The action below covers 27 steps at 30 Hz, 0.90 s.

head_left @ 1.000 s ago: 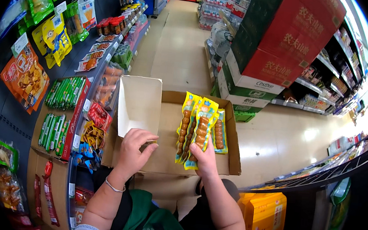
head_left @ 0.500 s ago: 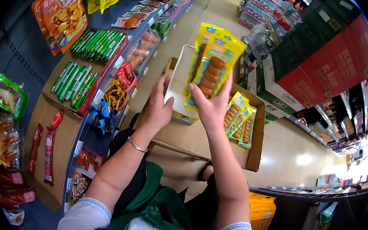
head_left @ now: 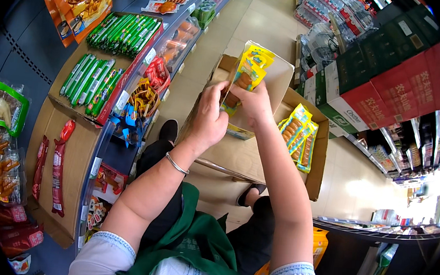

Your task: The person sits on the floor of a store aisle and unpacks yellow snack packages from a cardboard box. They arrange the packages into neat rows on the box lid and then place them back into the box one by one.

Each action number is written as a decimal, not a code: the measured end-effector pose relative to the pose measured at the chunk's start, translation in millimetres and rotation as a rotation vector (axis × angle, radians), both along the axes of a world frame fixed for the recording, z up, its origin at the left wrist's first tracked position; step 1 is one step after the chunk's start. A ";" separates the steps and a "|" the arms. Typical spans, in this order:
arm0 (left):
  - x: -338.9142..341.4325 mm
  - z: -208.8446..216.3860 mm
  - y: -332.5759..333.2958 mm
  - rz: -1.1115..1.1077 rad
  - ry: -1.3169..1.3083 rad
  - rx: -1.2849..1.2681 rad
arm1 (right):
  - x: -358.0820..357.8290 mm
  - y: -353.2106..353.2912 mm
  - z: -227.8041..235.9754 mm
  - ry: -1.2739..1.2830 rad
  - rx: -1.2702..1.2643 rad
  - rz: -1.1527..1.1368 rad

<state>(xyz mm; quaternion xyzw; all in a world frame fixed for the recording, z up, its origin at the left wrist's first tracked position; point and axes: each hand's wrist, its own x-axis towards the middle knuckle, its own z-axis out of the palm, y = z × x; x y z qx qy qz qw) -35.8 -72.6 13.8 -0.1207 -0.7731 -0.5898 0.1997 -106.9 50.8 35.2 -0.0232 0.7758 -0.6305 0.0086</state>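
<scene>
A white-lined open box (head_left: 275, 71) sits tilted in front of me, inside a larger brown carton. My right hand (head_left: 256, 103) is closed on yellow sausage packets (head_left: 252, 69), which it holds down inside the white-lined box against the left wall. That wall is gripped by my left hand (head_left: 210, 114), whose fingertips are partly hidden at the packets' edge. More yellow sausage packets (head_left: 298, 136) lie in the brown carton (head_left: 315, 172), to the right of my right forearm.
On the left, the shelf carries a box of green-wrapped snack sticks (head_left: 91, 84) and a cardboard tray (head_left: 72, 177) with two red-wrapped sausages. Stacked red and green cartons (head_left: 391, 95) stand at the right. A yellow bag (head_left: 319, 246) is beside my right leg.
My right hand has lowered the sausage packets from above into the white-lined box. My left hand has moved right and closed on the box's left wall.
</scene>
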 end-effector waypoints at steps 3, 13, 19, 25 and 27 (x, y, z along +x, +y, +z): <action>-0.2 -2.6 1.0 -0.003 -0.006 0.053 | 8.8 -4.2 23.4 -0.144 -0.270 -0.027; 16.6 25.2 16.8 0.249 0.312 -0.172 | 52.5 31.6 59.5 0.011 -0.187 0.007; 52.7 25.9 64.7 -0.376 0.288 -0.139 | 98.4 137.1 21.2 0.338 -0.057 -0.438; 38.0 -12.7 116.0 -0.288 0.083 -0.346 | 116.2 165.2 -20.2 0.199 0.759 -0.621; 27.4 -25.3 124.7 -0.293 0.056 -0.453 | 107.0 162.3 -25.1 0.235 0.874 -0.573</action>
